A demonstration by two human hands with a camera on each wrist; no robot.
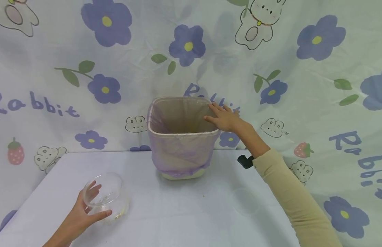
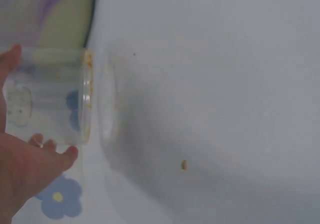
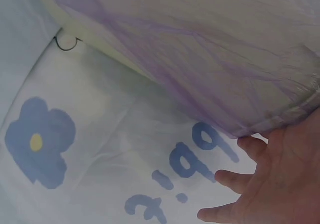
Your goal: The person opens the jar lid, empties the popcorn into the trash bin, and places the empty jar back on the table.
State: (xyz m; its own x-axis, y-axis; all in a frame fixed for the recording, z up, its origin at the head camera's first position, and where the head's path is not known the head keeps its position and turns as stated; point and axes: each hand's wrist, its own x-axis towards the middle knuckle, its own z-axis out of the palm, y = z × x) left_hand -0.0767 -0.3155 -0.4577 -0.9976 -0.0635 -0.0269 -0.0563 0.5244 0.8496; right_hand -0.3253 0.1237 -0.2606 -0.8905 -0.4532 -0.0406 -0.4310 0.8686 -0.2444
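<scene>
My left hand (image 1: 82,212) grips a clear round container (image 1: 121,195), thumb on the near side and fingers round the far side. Yellowish bits cling to the container's lower edge, and in the left wrist view this edge appears slightly off the table. Farther back stands a pale bin (image 1: 181,173) lined with a thin purple bag (image 1: 181,154), its mouth facing up. At the bin's right rim my right hand (image 1: 224,118) rests with its fingers spread. In the right wrist view, several of these fingers (image 3: 234,181) extend past the bag's edge. The bin's bottom is hidden.
A faint clear disc (image 1: 245,201) lies on the white table (image 1: 166,223) at the right. A small brown crumb (image 2: 184,165) is on the tabletop. Behind the bin hangs a flowered cloth (image 1: 141,82). Something black (image 1: 245,161) sits beside the right sleeve.
</scene>
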